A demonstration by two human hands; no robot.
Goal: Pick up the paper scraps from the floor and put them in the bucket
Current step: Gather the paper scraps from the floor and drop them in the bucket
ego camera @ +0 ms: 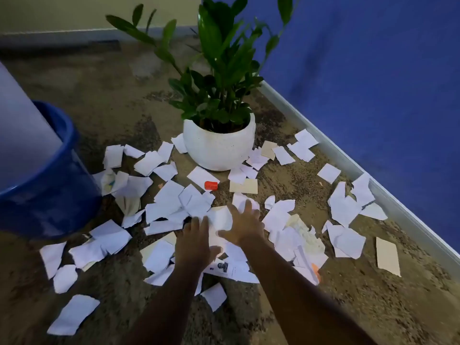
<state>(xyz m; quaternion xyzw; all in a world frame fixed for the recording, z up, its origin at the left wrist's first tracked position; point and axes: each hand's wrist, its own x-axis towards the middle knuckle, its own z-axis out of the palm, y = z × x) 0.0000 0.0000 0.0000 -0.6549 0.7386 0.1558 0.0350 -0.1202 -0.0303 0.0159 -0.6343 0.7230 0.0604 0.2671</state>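
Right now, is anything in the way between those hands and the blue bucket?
Nothing visible blocks the way. Both hands, left hand and right hand, hover open over the paper scraps, and only more scraps on the floor lie between them and the bucket. The potted plant stands farther back.

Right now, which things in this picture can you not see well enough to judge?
- Inside of the blue bucket: head view, hidden by a pale blurred object and the frame edge.
- Small red item: too small to identify.
- Scraps under the left hand and right hand: covered; contact unclear.
- Printed scrap: unreadable.
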